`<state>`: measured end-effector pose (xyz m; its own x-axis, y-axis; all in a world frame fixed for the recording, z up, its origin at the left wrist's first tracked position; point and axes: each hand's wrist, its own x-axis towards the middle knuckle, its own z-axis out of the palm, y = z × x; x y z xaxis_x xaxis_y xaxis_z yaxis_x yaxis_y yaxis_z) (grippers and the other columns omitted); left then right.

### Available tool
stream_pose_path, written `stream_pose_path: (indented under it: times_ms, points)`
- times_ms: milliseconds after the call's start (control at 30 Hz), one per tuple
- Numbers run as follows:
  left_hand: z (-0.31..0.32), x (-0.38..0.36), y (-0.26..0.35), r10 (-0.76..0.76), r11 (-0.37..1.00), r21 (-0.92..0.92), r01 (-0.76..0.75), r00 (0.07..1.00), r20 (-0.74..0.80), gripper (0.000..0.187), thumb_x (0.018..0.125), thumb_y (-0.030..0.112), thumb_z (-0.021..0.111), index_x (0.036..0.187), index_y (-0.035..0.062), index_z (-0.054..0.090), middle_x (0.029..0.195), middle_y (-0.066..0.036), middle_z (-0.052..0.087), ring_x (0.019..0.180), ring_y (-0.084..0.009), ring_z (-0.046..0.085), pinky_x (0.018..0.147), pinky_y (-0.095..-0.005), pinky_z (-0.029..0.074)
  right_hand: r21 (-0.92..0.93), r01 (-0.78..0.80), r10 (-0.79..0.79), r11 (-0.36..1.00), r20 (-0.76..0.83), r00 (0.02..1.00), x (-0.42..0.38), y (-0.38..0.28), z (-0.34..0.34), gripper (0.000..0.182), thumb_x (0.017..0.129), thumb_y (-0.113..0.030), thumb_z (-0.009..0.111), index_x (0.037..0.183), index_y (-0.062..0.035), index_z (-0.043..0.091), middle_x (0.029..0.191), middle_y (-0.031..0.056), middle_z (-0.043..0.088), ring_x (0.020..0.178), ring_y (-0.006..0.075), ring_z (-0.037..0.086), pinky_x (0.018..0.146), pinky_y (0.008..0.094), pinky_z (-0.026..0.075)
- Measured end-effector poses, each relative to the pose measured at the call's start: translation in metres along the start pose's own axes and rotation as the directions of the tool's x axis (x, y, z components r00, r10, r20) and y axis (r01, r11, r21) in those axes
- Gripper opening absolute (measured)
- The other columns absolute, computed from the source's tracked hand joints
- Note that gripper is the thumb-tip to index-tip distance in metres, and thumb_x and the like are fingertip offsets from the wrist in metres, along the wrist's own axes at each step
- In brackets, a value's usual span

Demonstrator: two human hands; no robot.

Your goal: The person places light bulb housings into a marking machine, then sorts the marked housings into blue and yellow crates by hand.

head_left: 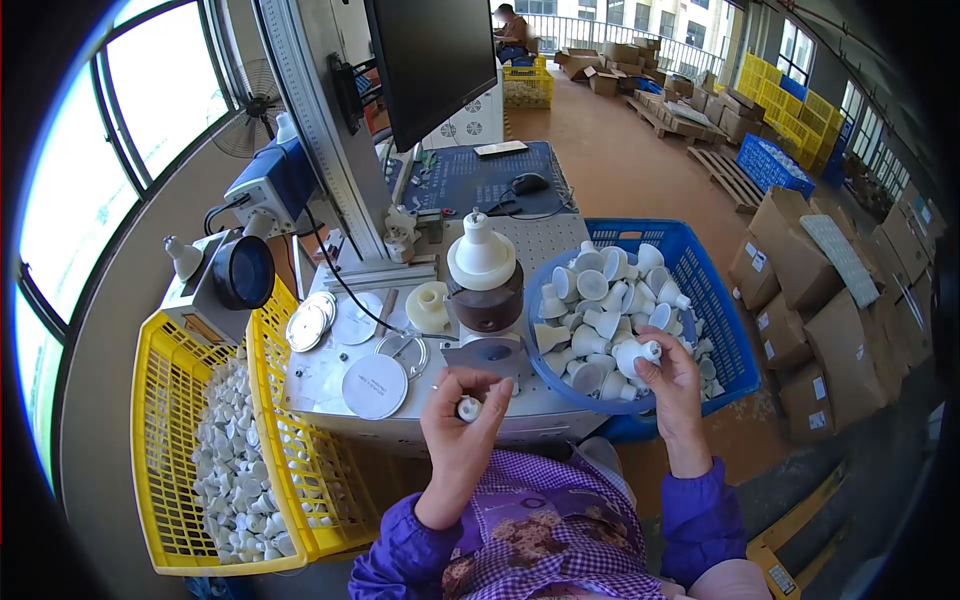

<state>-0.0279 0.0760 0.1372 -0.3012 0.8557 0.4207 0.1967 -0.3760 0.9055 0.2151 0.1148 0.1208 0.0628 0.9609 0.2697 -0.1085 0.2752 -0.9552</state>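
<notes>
Print in head view, on pale disc (376,387) at left of worktop (322,385): dark lines across middle, too small to read. Second disc (356,320) behind it: faint lettering, same problem. Blue mat (450,172) under black mouse (530,184) and phone (502,149): pale characters all over, illegible. Metal column (318,130): ruler-like marks, figures unreadable. Cartons (850,330) at far right: white labels, text too small.

Right hand (672,378): thumb and fingers clamped on white cup (628,357), narrow socket end toward fingertips, over near side of round blue tub (606,405) heaped with similar cups (605,290). Blue crate (738,340) around tub's far and right sides. Left hand (456,425): fingers curled in on small white piece (468,408), near front edge of worktop, well apart from right hand. Just beyond left hand: another cup (481,258), narrow end up, on brown fixture (485,308).

Mostly hidden behind fingers: left-hand piece, full shape cannot be told. Monitor (430,70): dark, cut off at top. Yellow crate (150,430) at left: small white parts inside, too jumbled to separate. Corners lost in black lens edge.
</notes>
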Motion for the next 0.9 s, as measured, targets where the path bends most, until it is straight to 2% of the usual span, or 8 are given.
stream_pose_path:
  times_ms: [100, 200, 300, 400, 467, 533, 733, 900]
  points:
    - [-0.006, 0.062, 0.030, 0.266, 0.935, 0.261, -0.239, 0.961, -0.071, 0.033, 0.076, 0.012, 0.076, 0.104, 0.0000, 0.067, 0.095, -0.005, 0.051, 0.069, -0.0098, 0.048, 0.063, -0.0232, 0.041, -0.001, 0.052, -0.052, 0.999, 0.054, 0.997, 0.010, -0.005, 0.013, 0.026, 0.085, -0.010, 0.068, 0.110, -0.0044, 0.060, 0.114, 0.0059, 0.057, 0.098, 0.0131, 0.055, 0.083, 0.0254, 0.047]
    - [0.003, 0.106, 0.051, 0.304, 0.879, 0.400, -0.258, 0.951, -0.054, 0.037, 0.075, 0.018, 0.078, 0.104, -0.0013, 0.067, 0.099, -0.008, 0.052, 0.076, -0.0131, 0.052, 0.067, -0.0255, 0.044, 0.061, 0.037, -0.043, 0.997, 0.099, 0.994, 0.023, -0.028, 0.037, 0.028, 0.086, -0.013, 0.067, 0.111, -0.0030, 0.059, 0.109, 0.0052, 0.059, 0.093, 0.0121, 0.056, 0.081, 0.0242, 0.047]
    - [0.006, 0.129, 0.052, 0.202, 0.847, 0.495, -0.194, 0.979, 0.039, 0.038, 0.073, 0.020, 0.079, 0.103, -0.0018, 0.068, 0.100, -0.010, 0.054, 0.084, -0.0160, 0.055, 0.072, -0.0276, 0.047, 0.077, 0.105, -0.115, 0.992, 0.144, 0.983, 0.045, -0.047, 0.064, 0.030, 0.087, -0.016, 0.067, 0.112, -0.0021, 0.059, 0.103, 0.0047, 0.060, 0.089, 0.0108, 0.056, 0.078, 0.0239, 0.047]
    - [-0.005, 0.134, 0.058, 0.200, 0.884, 0.417, -0.210, 0.977, 0.069, 0.032, 0.075, 0.016, 0.076, 0.100, -0.0024, 0.068, 0.102, -0.010, 0.055, 0.088, -0.0169, 0.057, 0.075, -0.0279, 0.048, 0.061, 0.148, -0.158, 0.987, 0.225, 0.961, 0.072, -0.065, 0.089, 0.029, 0.087, -0.018, 0.067, 0.111, -0.0032, 0.060, 0.104, 0.0044, 0.061, 0.091, 0.0111, 0.057, 0.080, 0.0245, 0.047]
    - [-0.020, 0.119, 0.060, 0.352, 0.920, 0.219, -0.325, 0.931, -0.096, 0.027, 0.078, 0.014, 0.074, 0.097, -0.0032, 0.067, 0.101, -0.011, 0.056, 0.078, -0.0176, 0.055, 0.071, -0.0284, 0.047, 0.044, 0.125, -0.132, 0.991, 0.266, 0.955, 0.086, -0.069, 0.107, 0.029, 0.087, -0.019, 0.066, 0.111, -0.0038, 0.060, 0.106, 0.0043, 0.062, 0.093, 0.0118, 0.058, 0.083, 0.0254, 0.046]
    - [-0.031, 0.100, 0.063, 0.324, 0.937, 0.185, -0.297, 0.935, -0.142, 0.023, 0.079, 0.011, 0.073, 0.095, -0.0037, 0.066, 0.101, -0.008, 0.055, 0.077, -0.0125, 0.052, 0.070, -0.0264, 0.046, 0.073, 0.223, -0.235, 0.972, 0.327, 0.915, 0.098, -0.066, 0.126, 0.026, 0.087, -0.018, 0.067, 0.107, -0.0020, 0.062, 0.097, 0.0045, 0.065, 0.087, 0.0110, 0.059, 0.077, 0.0246, 0.048]
    - [-0.036, 0.051, 0.012, 0.132, 0.991, 0.004, -0.133, 0.979, -0.155, 0.023, 0.079, 0.008, 0.072, 0.099, -0.0019, 0.067, 0.095, -0.005, 0.056, 0.078, -0.0098, 0.048, 0.073, -0.0228, 0.041, -0.117, 0.287, -0.215, 0.951, 0.418, 0.882, 0.120, -0.042, 0.155, 0.035, 0.087, -0.022, 0.066, 0.111, 0.0021, 0.060, 0.096, 0.0120, 0.067, 0.089, 0.0150, 0.061, 0.080, 0.0298, 0.048]
    - [-0.019, 0.006, -0.020, -0.088, 0.992, -0.084, 0.089, 0.996, 0.016, 0.021, 0.079, 0.013, 0.074, 0.095, -0.0003, 0.067, 0.095, -0.005, 0.057, 0.077, -0.0102, 0.050, 0.070, -0.0238, 0.042, -0.094, 0.260, -0.193, 0.961, 0.442, 0.876, 0.120, -0.042, 0.155, 0.034, 0.088, -0.020, 0.065, 0.112, 0.0023, 0.058, 0.097, 0.0118, 0.067, 0.090, 0.0157, 0.062, 0.081, 0.0299, 0.048]
